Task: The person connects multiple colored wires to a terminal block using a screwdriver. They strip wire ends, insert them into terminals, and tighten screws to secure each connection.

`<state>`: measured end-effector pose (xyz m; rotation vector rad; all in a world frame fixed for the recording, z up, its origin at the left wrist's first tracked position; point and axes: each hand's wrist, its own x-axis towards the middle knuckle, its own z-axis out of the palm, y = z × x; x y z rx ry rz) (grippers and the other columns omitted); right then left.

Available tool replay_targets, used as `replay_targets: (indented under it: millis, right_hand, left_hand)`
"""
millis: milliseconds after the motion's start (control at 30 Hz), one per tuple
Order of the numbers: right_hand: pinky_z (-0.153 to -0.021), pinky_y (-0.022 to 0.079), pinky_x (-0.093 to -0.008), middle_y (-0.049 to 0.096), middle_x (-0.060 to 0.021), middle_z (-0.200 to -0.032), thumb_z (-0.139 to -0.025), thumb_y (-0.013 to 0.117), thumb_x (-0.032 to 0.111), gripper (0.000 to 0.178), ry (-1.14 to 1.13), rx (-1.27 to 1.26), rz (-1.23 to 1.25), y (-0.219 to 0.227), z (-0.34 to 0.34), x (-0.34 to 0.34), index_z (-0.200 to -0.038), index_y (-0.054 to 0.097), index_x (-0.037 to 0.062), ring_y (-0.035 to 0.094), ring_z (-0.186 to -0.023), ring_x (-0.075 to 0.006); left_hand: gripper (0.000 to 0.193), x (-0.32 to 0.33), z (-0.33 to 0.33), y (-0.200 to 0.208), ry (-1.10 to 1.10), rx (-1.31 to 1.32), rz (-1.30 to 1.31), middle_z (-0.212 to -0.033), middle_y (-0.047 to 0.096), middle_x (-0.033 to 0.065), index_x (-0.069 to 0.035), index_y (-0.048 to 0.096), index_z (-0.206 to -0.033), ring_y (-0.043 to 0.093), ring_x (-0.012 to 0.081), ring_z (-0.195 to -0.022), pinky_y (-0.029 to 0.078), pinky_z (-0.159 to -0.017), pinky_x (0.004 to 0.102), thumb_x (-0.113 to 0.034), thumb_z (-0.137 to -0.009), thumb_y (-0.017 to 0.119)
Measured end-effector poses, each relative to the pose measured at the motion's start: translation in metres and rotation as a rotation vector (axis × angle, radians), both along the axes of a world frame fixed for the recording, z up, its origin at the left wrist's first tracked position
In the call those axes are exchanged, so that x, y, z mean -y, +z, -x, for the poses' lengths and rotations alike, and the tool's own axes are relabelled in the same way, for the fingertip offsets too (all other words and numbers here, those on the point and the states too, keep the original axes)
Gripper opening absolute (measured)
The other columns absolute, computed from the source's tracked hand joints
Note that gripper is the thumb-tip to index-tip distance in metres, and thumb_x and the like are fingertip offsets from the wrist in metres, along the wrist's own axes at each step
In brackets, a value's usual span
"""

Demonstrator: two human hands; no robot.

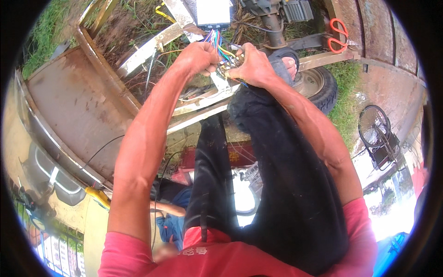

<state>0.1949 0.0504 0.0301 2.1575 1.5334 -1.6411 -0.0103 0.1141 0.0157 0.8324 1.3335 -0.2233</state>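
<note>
A bundle of coloured wires [216,40] runs down from a box with a white top [213,13] at the upper middle. My left hand [199,57] is closed at the left side of the bundle, fingers pinched together; what they hold is too small to tell. On the other side, my right hand [253,67] grips a cluster of small metal-ended wire connectors [225,67] between thumb and fingers. Beneath the hands lies a whitish metal frame bar [203,107].
Orange-handled scissors [338,45] lie at the upper right. A motor-like housing [296,10] and a tyre [328,87] sit beyond my sandalled foot [288,64]. Rusty metal panels [78,85] flank the left. A yellow tool [98,197] and another person's arm [168,208] appear lower left.
</note>
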Motion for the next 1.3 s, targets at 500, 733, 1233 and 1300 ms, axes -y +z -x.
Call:
replay_targets:
  millis: [500,733,1233,1300]
  right_hand:
    - [-0.092,0.056,-0.0416,0.073,-0.0258,-0.108,-0.061,0.094,0.039,0.080,-0.033,-0.058,0.034,0.001,-0.006,0.000,-0.120,0.062,-0.0041,0.074,-0.103,-0.0353]
    - [-0.092,0.056,-0.0421,0.073,-0.0249,-0.110,-0.062,0.094,0.039,0.078,-0.035,-0.070,0.028,-0.001,-0.008,0.001,-0.119,0.061,-0.0035,0.073,-0.103,-0.0348]
    - [-0.097,0.056,-0.0416,0.073,-0.0270,-0.115,-0.060,0.093,0.042,0.086,-0.032,-0.052,-0.066,-0.014,-0.011,0.003,-0.124,0.063,-0.0071,0.073,-0.110,-0.0363]
    - [-0.098,0.056,-0.0412,0.073,-0.0275,-0.118,-0.061,0.093,0.042,0.088,-0.017,-0.037,-0.057,-0.007,-0.010,0.000,-0.128,0.063,-0.0067,0.073,-0.112,-0.0359]
  left_hand:
    - [0.016,0.010,-0.004,0.006,0.052,-0.015,-0.029,-0.082,0.074,0.0035,-0.007,0.068,-0.091,0.071,0.0118,-0.069,0.056,-0.059,0.0296,-0.016,-0.093,0.081]
    - [0.017,0.004,-0.003,0.004,0.029,0.005,0.067,-0.085,0.073,-0.0002,-0.011,0.067,-0.090,0.068,0.0102,-0.072,0.056,-0.064,0.0255,-0.018,-0.094,0.082]
    - [0.013,0.020,-0.017,0.016,-0.018,-0.129,-0.144,-0.085,0.075,0.0066,-0.004,0.069,-0.093,0.073,0.0131,-0.069,0.060,-0.063,0.0308,-0.014,-0.091,0.078]
    - [0.014,0.024,-0.016,0.010,-0.008,-0.138,-0.166,-0.084,0.075,0.0065,-0.004,0.070,-0.093,0.073,0.0133,-0.069,0.061,-0.063,0.0309,-0.014,-0.091,0.078]
